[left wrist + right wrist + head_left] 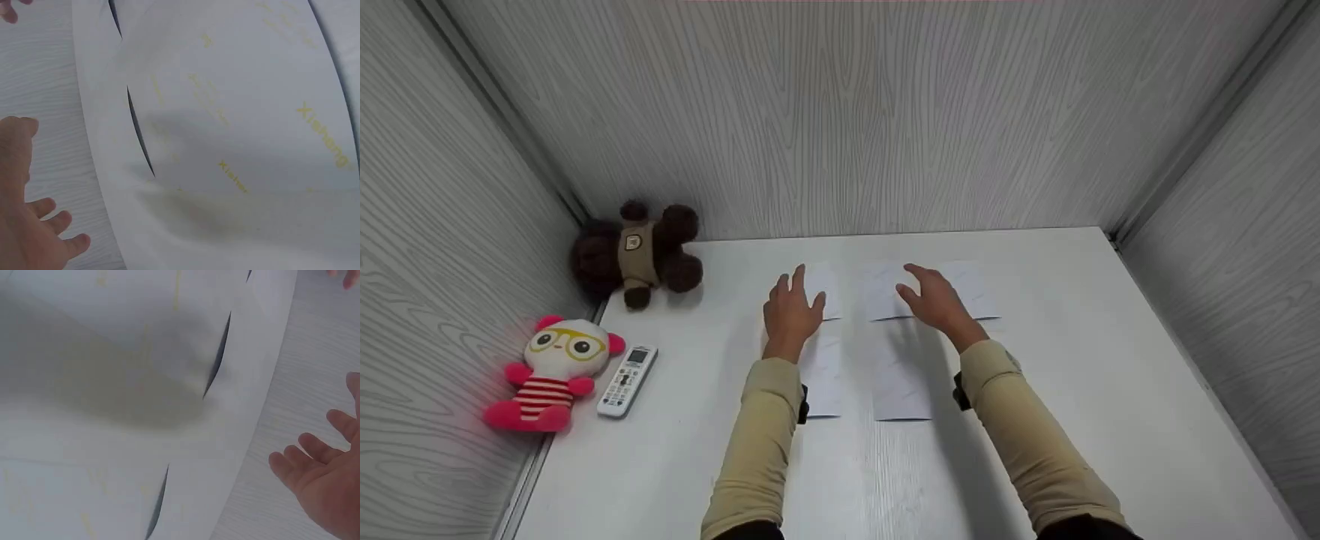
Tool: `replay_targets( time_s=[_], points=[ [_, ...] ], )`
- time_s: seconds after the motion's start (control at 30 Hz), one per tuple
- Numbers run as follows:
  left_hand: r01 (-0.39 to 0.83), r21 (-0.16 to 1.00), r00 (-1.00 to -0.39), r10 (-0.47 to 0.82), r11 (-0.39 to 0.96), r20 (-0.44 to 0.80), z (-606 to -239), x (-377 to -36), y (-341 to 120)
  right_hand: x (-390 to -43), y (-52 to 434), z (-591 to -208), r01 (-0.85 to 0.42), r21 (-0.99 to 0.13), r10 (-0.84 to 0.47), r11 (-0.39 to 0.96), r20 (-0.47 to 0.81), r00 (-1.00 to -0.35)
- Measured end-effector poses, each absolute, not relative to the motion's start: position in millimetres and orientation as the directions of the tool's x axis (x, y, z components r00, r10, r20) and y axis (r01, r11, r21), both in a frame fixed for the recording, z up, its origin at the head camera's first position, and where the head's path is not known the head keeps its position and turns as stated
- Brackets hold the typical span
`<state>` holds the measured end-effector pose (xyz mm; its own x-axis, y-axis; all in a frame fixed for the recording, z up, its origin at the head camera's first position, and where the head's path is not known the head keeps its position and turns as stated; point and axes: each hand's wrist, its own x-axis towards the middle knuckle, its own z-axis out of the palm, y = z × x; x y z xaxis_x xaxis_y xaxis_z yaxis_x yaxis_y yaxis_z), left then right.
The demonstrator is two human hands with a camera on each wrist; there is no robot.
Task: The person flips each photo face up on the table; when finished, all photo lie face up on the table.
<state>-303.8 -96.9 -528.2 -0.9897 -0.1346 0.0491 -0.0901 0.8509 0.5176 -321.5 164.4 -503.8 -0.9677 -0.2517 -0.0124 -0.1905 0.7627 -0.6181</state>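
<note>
Several white sheets of paper lie in two rows, among them a back middle sheet (885,296), a back right sheet (971,292), a front left sheet (821,379) and a front right sheet (901,382). Faint yellow lettering marks the paper (247,112) in the left wrist view, and its near edges lift into dark slits. My left hand (793,311) hovers, fingers spread, over the back left sheet (826,289), hiding part of it. Over the back middle and right sheets is my right hand (937,300), thumb and fingers apart. Both hands hold nothing.
Along the left side of the white table (1072,375) are a brown plush toy (637,255) on its side, a pink and white plush toy (555,371) and a white remote control (628,381). Grey wood-grain panels (847,112) enclose the table at the back and both sides.
</note>
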Motion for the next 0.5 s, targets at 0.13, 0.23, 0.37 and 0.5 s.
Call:
replay_targets(
  time_s=[0.13,0.23,0.37,0.5],
  points=[
    [-0.201,0.721,-0.970,-0.238,0.663,-0.051,-541,-302,-111,-318,144,-517,-0.139,-0.755,-0.235,0.641,-0.020,-0.972],
    [-0.260,0.789,-0.952,-0.282,0.557,-0.115,-553,-299,-119,-312,132,-529,-0.017,-0.858,-0.220,0.513,-0.113,-0.969],
    [-0.293,0.836,-0.943,-0.285,0.463,-0.173,-566,-295,-124,-310,119,-542,0.225,-0.940,-0.220,0.258,-0.284,-0.933],
    [-0.350,0.885,-0.920,-0.291,0.307,-0.263,-569,-294,-126,-311,105,-550,0.381,-0.922,-0.241,0.062,-0.384,-0.891]
  ],
)
